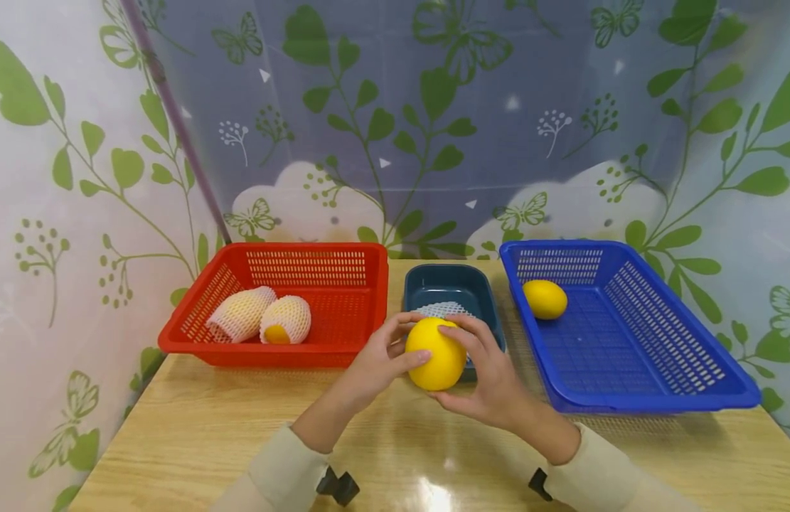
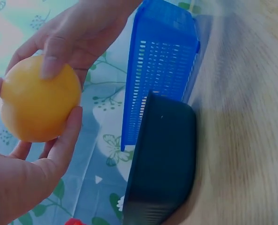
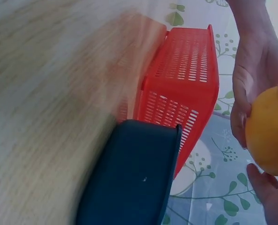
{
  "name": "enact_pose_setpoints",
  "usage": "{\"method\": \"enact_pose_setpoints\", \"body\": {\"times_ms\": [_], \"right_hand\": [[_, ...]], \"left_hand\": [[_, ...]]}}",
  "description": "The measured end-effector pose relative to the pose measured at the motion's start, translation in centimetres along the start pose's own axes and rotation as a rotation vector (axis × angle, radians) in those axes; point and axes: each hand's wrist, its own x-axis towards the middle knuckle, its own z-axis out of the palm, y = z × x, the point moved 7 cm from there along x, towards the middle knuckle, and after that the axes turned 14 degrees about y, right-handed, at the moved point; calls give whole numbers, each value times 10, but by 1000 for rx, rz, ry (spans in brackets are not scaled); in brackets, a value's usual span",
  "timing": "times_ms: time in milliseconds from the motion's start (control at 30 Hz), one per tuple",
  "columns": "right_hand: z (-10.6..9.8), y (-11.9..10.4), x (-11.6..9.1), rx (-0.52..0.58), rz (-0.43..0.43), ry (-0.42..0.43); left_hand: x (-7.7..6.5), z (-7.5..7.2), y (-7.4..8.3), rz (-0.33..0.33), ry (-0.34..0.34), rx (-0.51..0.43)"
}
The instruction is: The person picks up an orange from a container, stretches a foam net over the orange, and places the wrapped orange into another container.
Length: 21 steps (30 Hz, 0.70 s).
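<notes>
Both hands hold one round yellow fruit [image 1: 436, 355] up in front of the dark teal tray. My left hand [image 1: 380, 364] grips its left side, the thumb across the front. On the other side my right hand [image 1: 492, 380] curls round it, fingers over the top and thumb beneath. From the left wrist, the fruit [image 2: 40, 99] shows bare and smooth, with fingers of both hands on it. A white foam net [image 1: 447, 309] lies in the teal tray [image 1: 412, 274], partly hidden behind the hands and fruit.
At the left, a red basket [image 1: 331, 350] contains two fruits in foam nets [image 1: 242, 313]. A blue basket [image 1: 625, 341] at the right has another yellow fruit [image 1: 545, 299] near its left wall. All stand on a wooden table [image 1: 395, 455] before a patterned curtain.
</notes>
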Motion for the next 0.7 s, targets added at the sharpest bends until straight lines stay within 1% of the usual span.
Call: {"method": "enact_pose_setpoints", "body": {"times_ms": [33, 67, 133, 200, 233, 267, 300, 367, 433, 500, 600, 700], "right_hand": [[0, 3, 0, 40, 77, -14], [0, 7, 0, 102, 176, -30], [1, 16, -2, 254, 415, -48], [3, 25, -6, 404, 674, -41], [5, 28, -8, 471, 786, -32], [7, 30, -10, 523, 873, -30], [8, 32, -12, 553, 937, -30], [9, 35, -14, 577, 1011, -34], [9, 36, -15, 575, 1023, -39], [8, 38, -15, 547, 1012, -42], [7, 39, -14, 512, 992, -38], [7, 40, -14, 489, 989, -39]], "left_hand": [[0, -1, 0, 0, 11, -9], [0, -1, 0, 9, 25, -7], [0, -3, 1, 51, 55, 12], [-1, -4, 3, 123, 86, 60], [-2, -4, 5, 170, 98, 91], [-3, -4, 7, 218, 109, 127], [-4, -3, 9, 266, 120, 164], [-7, -2, 13, 356, 140, 238], [-9, 0, 16, 424, 157, 286], [-10, 2, 18, 461, 169, 309], [-11, 2, 18, 468, 170, 306], [-10, 2, 15, 449, 158, 305]]}}
